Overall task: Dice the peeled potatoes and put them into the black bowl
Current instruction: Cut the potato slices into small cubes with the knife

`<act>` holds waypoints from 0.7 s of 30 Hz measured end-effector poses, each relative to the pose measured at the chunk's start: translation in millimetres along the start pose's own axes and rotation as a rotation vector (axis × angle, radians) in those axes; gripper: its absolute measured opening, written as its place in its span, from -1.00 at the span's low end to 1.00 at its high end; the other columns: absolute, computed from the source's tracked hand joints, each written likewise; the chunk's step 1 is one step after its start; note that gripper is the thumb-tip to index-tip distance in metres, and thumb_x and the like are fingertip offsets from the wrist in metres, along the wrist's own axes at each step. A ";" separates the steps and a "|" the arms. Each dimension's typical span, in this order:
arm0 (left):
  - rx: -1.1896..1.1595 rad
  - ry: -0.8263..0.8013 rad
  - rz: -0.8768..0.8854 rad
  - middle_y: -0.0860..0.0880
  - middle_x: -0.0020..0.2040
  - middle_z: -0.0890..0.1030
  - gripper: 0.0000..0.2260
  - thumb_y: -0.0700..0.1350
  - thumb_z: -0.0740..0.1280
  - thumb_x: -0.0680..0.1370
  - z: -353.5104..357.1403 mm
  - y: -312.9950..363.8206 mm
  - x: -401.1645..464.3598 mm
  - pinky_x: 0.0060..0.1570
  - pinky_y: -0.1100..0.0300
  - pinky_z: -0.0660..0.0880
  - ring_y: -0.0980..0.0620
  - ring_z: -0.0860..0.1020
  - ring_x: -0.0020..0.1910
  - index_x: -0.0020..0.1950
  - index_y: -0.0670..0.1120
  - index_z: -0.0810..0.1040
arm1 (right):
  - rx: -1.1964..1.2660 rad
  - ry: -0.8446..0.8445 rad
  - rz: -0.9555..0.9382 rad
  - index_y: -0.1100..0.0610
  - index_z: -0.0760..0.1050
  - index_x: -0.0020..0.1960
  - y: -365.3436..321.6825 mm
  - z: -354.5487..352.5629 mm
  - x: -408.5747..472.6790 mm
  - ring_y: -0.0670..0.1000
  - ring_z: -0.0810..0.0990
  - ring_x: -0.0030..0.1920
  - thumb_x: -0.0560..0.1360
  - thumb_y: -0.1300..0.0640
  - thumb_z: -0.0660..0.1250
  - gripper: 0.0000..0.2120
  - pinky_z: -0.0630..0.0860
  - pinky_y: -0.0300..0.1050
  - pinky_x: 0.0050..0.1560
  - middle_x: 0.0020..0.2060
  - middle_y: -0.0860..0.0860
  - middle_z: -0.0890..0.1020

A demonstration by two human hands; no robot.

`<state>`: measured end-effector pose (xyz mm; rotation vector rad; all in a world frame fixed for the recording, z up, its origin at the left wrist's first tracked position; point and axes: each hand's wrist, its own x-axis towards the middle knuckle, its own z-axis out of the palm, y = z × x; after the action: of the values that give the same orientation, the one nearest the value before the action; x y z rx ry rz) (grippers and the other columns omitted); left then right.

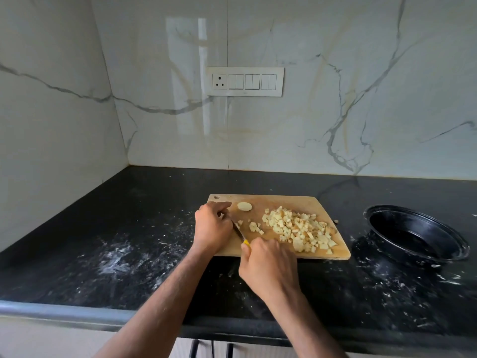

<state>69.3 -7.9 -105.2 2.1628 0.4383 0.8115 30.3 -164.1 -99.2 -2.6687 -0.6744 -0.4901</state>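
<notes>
My right hand (268, 264) grips the yellow-handled knife (241, 235), blade running toward my left hand (213, 226), whose curled fingers hide whatever they pin on the cutting board (258, 202); diced potato (299, 229) lies right of the blade, black bowl (415, 233) farther right.

A black speckled stone counter (129, 228) fills the lower half of the view, with a rounded grey front edge. White powdery smears and flecks (116, 262) lie scattered over its left part and again toward its right front corner. Glossy white marble wall panels with grey veins (335, 99) rise from the counter's back edge and left edge, meeting in the back left corner. A white rectangular switch plate with one socket and three rocker switches (245, 81) sits on the back wall. Below the counter's front edge, dark cabinet handles (193, 348) show.
</notes>
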 end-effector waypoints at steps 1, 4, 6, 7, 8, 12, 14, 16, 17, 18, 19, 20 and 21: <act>0.007 -0.020 0.023 -0.03 0.07 0.69 -0.71 -0.21 0.39 0.51 2.1 -1.4 0.7 0.20 0.16 0.50 0.04 0.57 0.06 0.20 -0.02 0.69 | -0.001 -0.003 -0.002 0.06 0.53 -0.10 -1.6 1.6 0.6 -0.03 0.47 -0.34 0.66 -0.10 0.13 -0.67 0.36 -0.17 -0.30 -0.33 -0.07 0.49; 0.095 -0.093 0.087 -0.01 0.17 0.66 -0.73 -0.10 0.40 0.54 6.7 -0.9 -0.8 0.29 -0.03 0.43 -0.05 0.52 0.22 0.23 0.05 0.68 | -0.010 0.029 0.058 0.05 0.53 -0.09 4.7 1.9 1.7 -0.04 0.48 -0.33 0.65 -0.11 0.13 -0.67 0.35 -0.17 -0.30 -0.34 -0.07 0.48; 0.117 -0.111 0.099 0.01 0.19 0.65 -0.75 -0.06 0.39 0.55 7.4 -0.9 -1.1 0.32 -0.05 0.41 -0.03 0.51 0.24 0.23 0.05 0.67 | -0.015 0.026 0.128 0.05 0.52 -0.08 15.6 -1.2 2.8 -0.04 0.49 -0.31 0.66 -0.11 0.12 -0.67 0.34 -0.19 -0.33 -0.33 -0.07 0.49; 0.125 -0.113 0.105 0.01 0.18 0.66 -0.75 -0.06 0.38 0.56 7.2 -1.1 -1.3 0.32 -0.06 0.41 -0.03 0.51 0.24 0.22 0.04 0.68 | -0.013 0.020 0.163 0.05 0.52 -0.08 21.1 -3.6 3.5 -0.04 0.50 -0.30 0.66 -0.12 0.12 -0.67 0.35 -0.18 -0.33 -0.32 -0.07 0.50; 0.139 -0.119 0.110 0.00 0.16 0.67 -0.77 -0.07 0.38 0.55 7.0 -0.9 -1.7 0.32 -0.06 0.41 -0.04 0.51 0.24 0.20 0.04 0.69 | -0.013 0.018 0.192 0.05 0.51 -0.08 26.4 -5.8 4.2 -0.03 0.51 -0.29 0.65 -0.12 0.12 -0.68 0.37 -0.17 -0.33 -0.31 -0.07 0.51; 0.192 -0.139 0.132 0.00 0.01 0.69 -0.86 -0.09 0.38 0.53 8.3 -1.4 -1.9 0.24 -0.08 0.44 -0.09 0.52 0.15 0.01 0.03 0.72 | 0.005 -0.002 0.231 0.05 0.49 -0.09 37.5 -9.4 6.3 0.00 0.55 -0.26 0.64 -0.12 0.13 -0.69 0.45 -0.12 -0.27 -0.29 -0.06 0.54; 0.191 -0.132 0.131 0.03 0.04 0.69 -0.83 -0.07 0.40 0.53 9.2 -1.5 -2.1 0.26 -0.10 0.44 -0.08 0.53 0.17 0.08 0.06 0.72 | 0.035 -0.015 0.219 0.04 0.44 -0.15 36.8 -9.1 6.8 -0.01 0.54 -0.28 0.65 -0.11 0.10 -0.68 0.47 -0.11 -0.27 -0.32 -0.08 0.52; 0.185 -0.115 0.136 0.03 0.08 0.70 -0.78 -0.07 0.39 0.54 10.2 -2.1 -1.7 0.27 -0.13 0.44 -0.08 0.52 0.20 0.17 0.05 0.70 | 0.071 -0.005 0.191 0.03 0.44 -0.18 34.4 -8.9 7.2 -0.02 0.54 -0.31 0.66 -0.11 0.08 -0.65 0.52 -0.11 -0.24 -0.34 -0.09 0.52; 0.181 -0.108 0.137 0.01 0.10 0.69 -0.77 -0.07 0.38 0.55 10.3 -1.6 -1.9 0.27 -0.12 0.43 -0.09 0.51 0.21 0.19 0.04 0.69 | 0.082 -0.006 0.173 0.04 0.47 -0.17 33.3 -8.9 7.2 -0.03 0.54 -0.31 0.67 -0.11 0.06 -0.64 0.52 -0.11 -0.23 -0.33 -0.09 0.53; 0.180 -0.103 0.137 -0.02 0.13 0.68 -0.76 -0.07 0.37 0.57 10.5 -1.6 -1.9 0.28 -0.11 0.43 -0.09 0.49 0.23 0.22 0.04 0.68 | 0.085 -0.021 0.158 0.05 0.48 -0.15 32.4 -8.3 7.2 -0.04 0.54 -0.31 0.67 -0.10 0.06 -0.63 0.49 -0.11 -0.24 -0.31 -0.09 0.55; 0.179 -0.100 0.136 -0.03 0.17 0.66 -0.74 -0.07 0.35 0.58 10.2 -2.0 -2.0 0.29 -0.09 0.41 -0.09 0.48 0.25 0.25 0.04 0.66 | 0.081 -0.047 0.147 0.06 0.47 -0.14 31.6 -8.3 7.2 -0.04 0.55 -0.30 0.67 -0.09 0.06 -0.65 0.46 -0.11 -0.25 -0.30 -0.08 0.55; 0.178 -0.110 0.135 -0.04 0.20 0.64 -0.73 -0.06 0.34 0.58 9.7 -2.2 -1.9 0.31 -0.07 0.39 -0.08 0.46 0.28 0.28 0.05 0.65 | 0.076 -0.078 0.143 0.06 0.45 -0.14 30.8 -8.7 7.0 -0.03 0.55 -0.28 0.66 -0.08 0.06 -0.67 0.42 -0.11 -0.24 -0.28 -0.07 0.55; 0.180 -0.134 0.141 -0.01 0.22 0.63 -0.71 -0.04 0.32 0.58 8.7 -2.0 -2.3 0.30 -0.05 0.37 -0.06 0.44 0.30 0.28 0.09 0.64 | 0.077 -0.107 0.139 0.06 0.44 -0.13 30.5 -9.3 7.2 -0.01 0.56 -0.25 0.66 -0.07 0.07 -0.68 0.41 -0.09 -0.22 -0.25 -0.06 0.56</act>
<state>73.4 -12.5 -112.0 2.4209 0.3030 0.7206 49.5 -190.4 -95.5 -2.6600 -0.5209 -0.2802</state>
